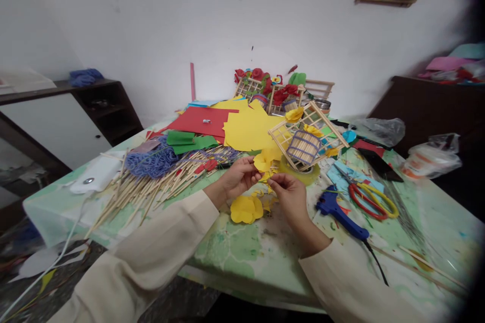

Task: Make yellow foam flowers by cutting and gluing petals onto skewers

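Between the thumb and fingers of my left hand (pixel 242 177) is a yellow paper flower (pixel 264 160), held up over the middle of the table. My right hand (pixel 290 193) is pinched closed just below and to the right of the flower; it seems to grip a thin stem or wire too fine to make out clearly. Beneath my hands lies a second yellow paper flower shape (pixel 246 209), flat on the cloth, with small yellow paper scraps (pixel 270 204) beside it. A blue glue gun (pixel 341 214) rests to the right of my right hand.
Red-and-yellow-handled scissors (pixel 373 202) and thin wires (pixel 405 212) lie at right. A bamboo lattice with a small basket (pixel 304 146) leans on a tape roll (pixel 303 175). Bamboo sticks (pixel 166 181), purple yarn (pixel 151 156) and a white power strip (pixel 94 174) are left; yellow sheets (pixel 250 128) behind.
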### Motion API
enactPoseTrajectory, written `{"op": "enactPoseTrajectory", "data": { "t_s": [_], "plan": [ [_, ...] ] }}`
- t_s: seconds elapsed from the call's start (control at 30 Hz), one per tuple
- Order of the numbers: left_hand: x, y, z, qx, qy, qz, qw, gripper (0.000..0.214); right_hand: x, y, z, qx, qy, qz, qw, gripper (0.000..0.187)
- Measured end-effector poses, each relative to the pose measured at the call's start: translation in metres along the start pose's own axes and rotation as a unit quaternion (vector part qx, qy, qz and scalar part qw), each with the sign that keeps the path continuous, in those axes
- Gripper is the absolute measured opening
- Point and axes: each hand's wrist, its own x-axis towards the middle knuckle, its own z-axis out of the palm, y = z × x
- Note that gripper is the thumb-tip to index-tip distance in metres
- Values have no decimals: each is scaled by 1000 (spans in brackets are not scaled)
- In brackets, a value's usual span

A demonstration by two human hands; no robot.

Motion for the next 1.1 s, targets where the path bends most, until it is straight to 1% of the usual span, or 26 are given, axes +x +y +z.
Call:
{"op": "enactPoseTrajectory", "data": {
  "t_s": [0.2, 0.3, 0.43, 0.67, 0.8, 0.9, 1.0, 1.1],
  "plan": [
    [-2, 9, -2, -54, 6, 4, 998, 11, 1, 2, 0, 3, 1, 4, 1000, 17],
    [-2, 14, -6, -66, 1, 31, 997, 9, 2, 2, -1, -12, -5, 12, 1000, 17],
    [1, 15, -11, -47, 9, 70, 996, 10, 1, 1, -1, -29, -13, 21, 999, 18],
    [1, 13, -9, -40, 26, 55, 997, 10, 0, 0, 0, -17, -4, 13, 1000, 19],
    [1, 13, -9, -32, 14, 55, 998, 13, 1, 0, -1, -12, -2, 7, 1000, 22],
    [2, 11, -10, -14, 8, 63, 998, 15, 2, -2, -3, 15, 13, 1, 1000, 24],
    [2, 7, -11, 26, 18, 83, 996, 15, 4, -7, -6, 49, 48, -24, 997, 24],
    [3, 2, -10, 67, 25, 84, 994, 16, 7, -12, -10, 82, 83, -52, 992, 23]
  ]
}}
